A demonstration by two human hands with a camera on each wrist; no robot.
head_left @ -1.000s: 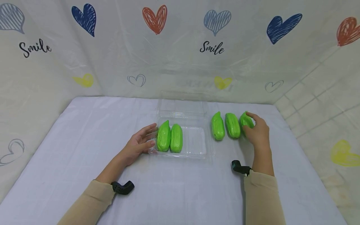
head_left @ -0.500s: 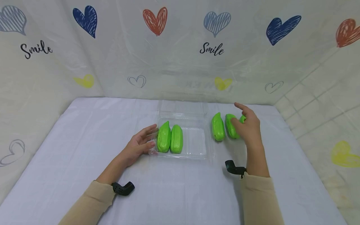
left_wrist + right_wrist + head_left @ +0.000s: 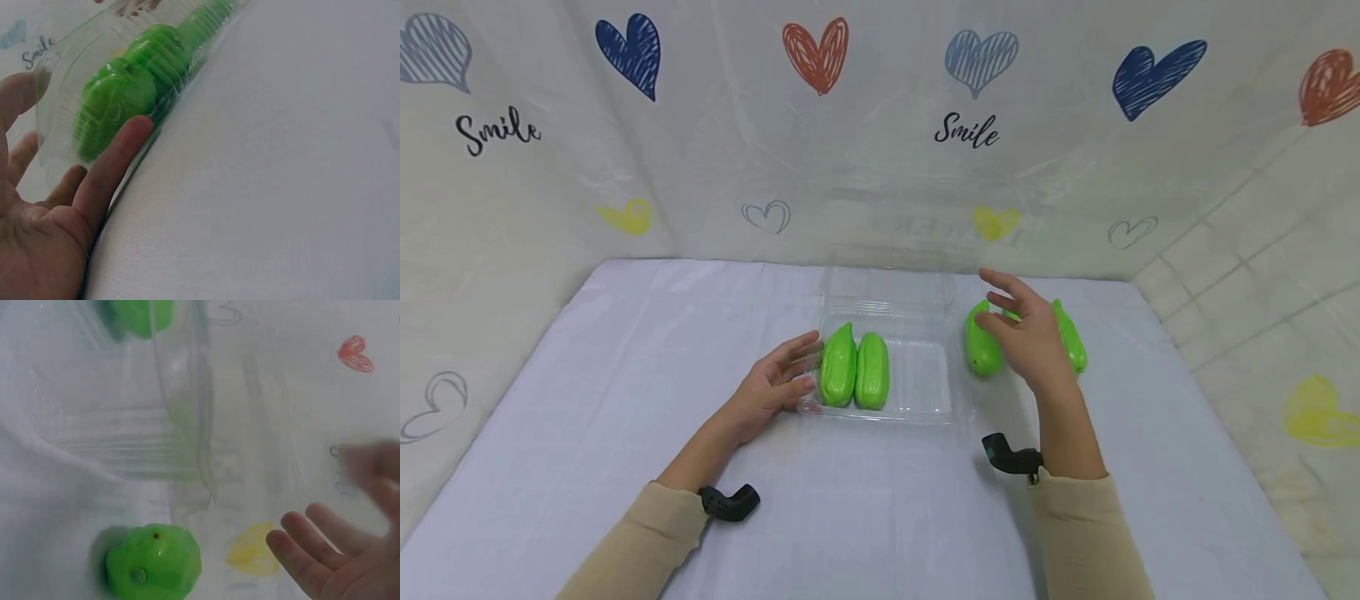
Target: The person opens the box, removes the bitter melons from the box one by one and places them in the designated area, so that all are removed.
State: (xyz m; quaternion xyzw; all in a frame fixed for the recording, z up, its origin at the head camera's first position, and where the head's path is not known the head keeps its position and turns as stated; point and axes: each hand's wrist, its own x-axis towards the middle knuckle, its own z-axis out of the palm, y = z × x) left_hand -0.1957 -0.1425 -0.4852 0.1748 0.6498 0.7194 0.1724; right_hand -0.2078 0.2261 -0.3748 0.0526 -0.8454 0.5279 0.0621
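Observation:
My left hand [image 3: 771, 387] rests against the left side of a clear plastic clamshell box [image 3: 917, 419], fingers fairly straight, thumb at the front corner. Two bright green, ridged, gourd-like vegetables [image 3: 871, 371] lie side by side in the box's left half. My right hand [image 3: 1026, 337] is above a row of three similar green pieces right of the box. Its fingers are spread and nothing is in them. The leftmost piece [image 3: 983, 354] is beside the thumb, the middle one is mostly hidden, and the rightmost piece [image 3: 1072, 342] shows beyond the hand.
The box's lid [image 3: 887, 287] is folded back toward the wall sheet [image 3: 865, 150], which is printed with hearts. White cloth [image 3: 880, 517] covers the table. Black wrist cameras [image 3: 730, 502] sit at both sleeves.
My right hand has left the rightmost green piece and moved left across the row, fingers spread, to the leftmost one. The left hand and the box have stayed in place.

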